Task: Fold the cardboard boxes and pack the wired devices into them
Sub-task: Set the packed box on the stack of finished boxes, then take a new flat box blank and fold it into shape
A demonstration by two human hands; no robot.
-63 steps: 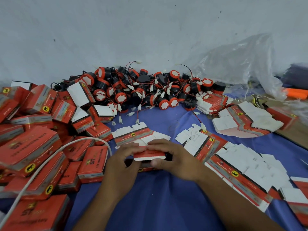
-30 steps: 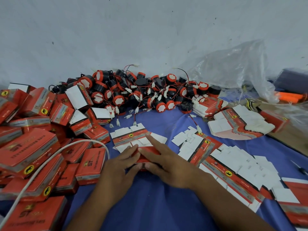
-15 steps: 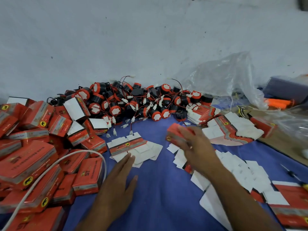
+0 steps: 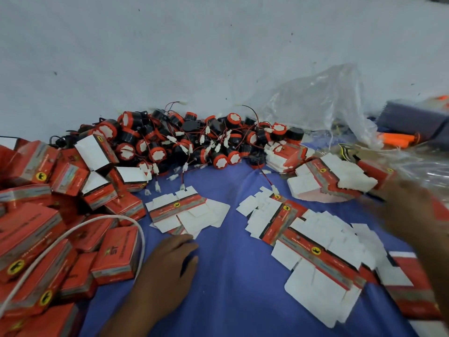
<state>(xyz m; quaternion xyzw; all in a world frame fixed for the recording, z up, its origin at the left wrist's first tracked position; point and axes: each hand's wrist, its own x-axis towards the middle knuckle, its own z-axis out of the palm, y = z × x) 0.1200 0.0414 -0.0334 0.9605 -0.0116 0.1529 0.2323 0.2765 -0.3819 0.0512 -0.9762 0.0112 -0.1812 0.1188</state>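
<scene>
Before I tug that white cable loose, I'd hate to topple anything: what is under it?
The white cable loops across the tops of several folded red boxes on the left. Its lower end leaves the frame, and whatever lies beneath those boxes is covered.

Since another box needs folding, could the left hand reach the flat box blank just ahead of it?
Probably yes: the left hand rests on the blue cloth just short of the flat box blank, with nothing between them.

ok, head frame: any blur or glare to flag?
Head view: right hand smeared by motion, its grip unreadable; left hand and wired devices fairly sharp; light flat and soft, mild sheen on the plastic bag; edges bowed by the wide lens.
</scene>
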